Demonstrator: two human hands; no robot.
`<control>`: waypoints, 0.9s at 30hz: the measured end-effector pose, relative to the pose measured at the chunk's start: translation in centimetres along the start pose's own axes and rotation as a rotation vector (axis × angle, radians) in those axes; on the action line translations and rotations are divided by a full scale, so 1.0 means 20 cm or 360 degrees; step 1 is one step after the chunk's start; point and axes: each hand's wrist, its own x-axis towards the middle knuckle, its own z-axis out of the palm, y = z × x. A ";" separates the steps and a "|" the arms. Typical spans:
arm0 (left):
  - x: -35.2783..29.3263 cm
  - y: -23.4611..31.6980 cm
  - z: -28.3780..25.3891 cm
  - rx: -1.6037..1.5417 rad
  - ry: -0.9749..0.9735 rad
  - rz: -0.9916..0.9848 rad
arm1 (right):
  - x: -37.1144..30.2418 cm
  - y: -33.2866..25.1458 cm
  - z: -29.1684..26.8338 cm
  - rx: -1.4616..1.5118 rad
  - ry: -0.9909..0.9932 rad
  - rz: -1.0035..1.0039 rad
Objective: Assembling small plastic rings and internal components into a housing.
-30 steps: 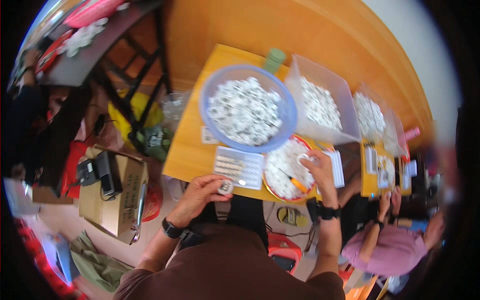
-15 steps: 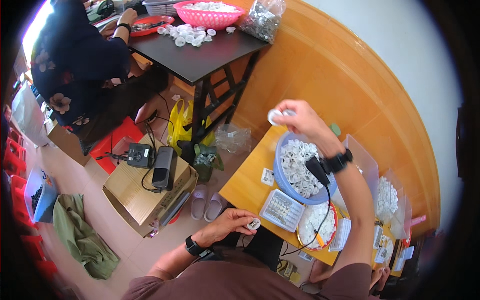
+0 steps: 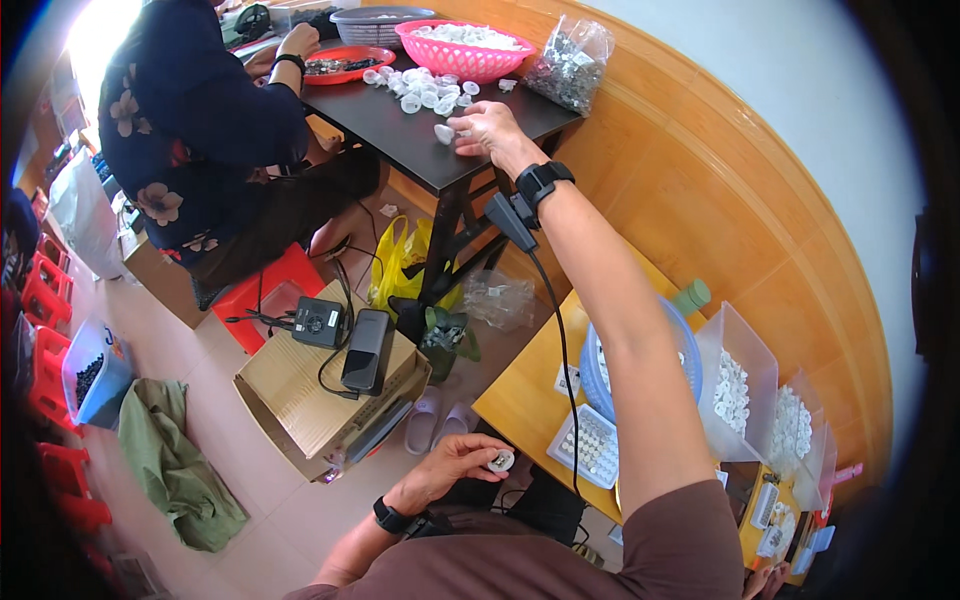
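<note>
My left hand [image 3: 458, 462] is closed on a small round white plastic part [image 3: 501, 461], pinched between thumb and fingers low over my lap; something small and metallic shows inside it. My right hand [image 3: 488, 133] reaches out over the near corner of the black table [image 3: 385, 140], fingers spread. Just off its fingertips is a white cap [image 3: 444, 133]; whether it rests on the tabletop or is in the air I cannot tell. Beyond lies a loose pile of white translucent caps [image 3: 428, 92].
A pink basket [image 3: 465, 52] of white parts and a bag of metal pieces [image 3: 570, 68] stand on the black table. Someone in dark flowered clothing [image 3: 205, 100] works over a red tray [image 3: 349, 64]. My forearm partly covers a blue basin [image 3: 690, 345] beside a white compartment tray [image 3: 585, 447].
My right hand has swung forward from above the blue basin to the black table, and its fingers have opened from the white caps. My left hand keeps its part, nearly still.
</note>
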 end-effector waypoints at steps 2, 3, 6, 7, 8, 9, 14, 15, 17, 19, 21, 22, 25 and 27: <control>0.00 -0.01 -0.02 -0.0011 0.0007 0.0015 | 0.03 0.00 -0.02 0.0225 -0.0042 -0.0010; 0.00 -0.01 -0.02 -0.0023 0.0012 0.0031 | 0.02 0.00 -0.02 0.0225 -0.0048 -0.0005; 0.00 0.00 -0.02 0.0008 0.0032 0.0000 | -0.05 -0.02 -0.05 0.0345 -0.0088 0.0034; 0.01 0.00 -0.02 0.0005 0.0034 -0.0003 | -0.05 -0.01 -0.06 0.0346 -0.0089 0.0039; 0.01 0.01 -0.01 0.0007 0.0013 -0.0023 | -0.06 -0.01 -0.08 0.0354 -0.0075 0.0048; 0.02 0.01 0.00 0.0009 -0.0007 -0.0042 | -0.07 0.00 -0.09 0.0362 -0.0061 0.0056; 0.03 -0.01 0.01 0.0010 -0.0028 -0.0024 | -0.11 0.00 -0.13 0.0339 -0.0093 0.0091; 0.03 -0.01 0.01 0.0011 -0.0018 -0.0022 | -0.12 0.00 -0.14 0.0308 -0.0080 0.0094; 0.03 -0.02 0.03 0.0033 -0.0018 -0.0016 | -0.15 0.00 -0.15 0.0279 -0.0065 0.0103; 0.02 -0.02 0.04 0.0055 -0.0025 -0.0016 | -0.20 0.01 -0.18 0.0193 -0.0097 0.0078; 0.02 -0.02 0.05 0.0127 -0.0098 -0.0041 | -0.31 -0.01 -0.21 0.0153 -0.0145 0.0057; 0.01 -0.02 0.06 0.0120 -0.0095 -0.0047 | -0.39 -0.03 -0.23 0.0112 -0.0188 0.0028; 0.01 -0.01 0.10 0.0234 -0.0234 -0.0073 | -0.70 -0.09 -0.31 0.0119 -0.0184 0.0002; 0.01 -0.02 0.12 0.0281 -0.0332 -0.0141 | -0.89 -0.11 -0.37 0.0095 -0.0264 -0.0015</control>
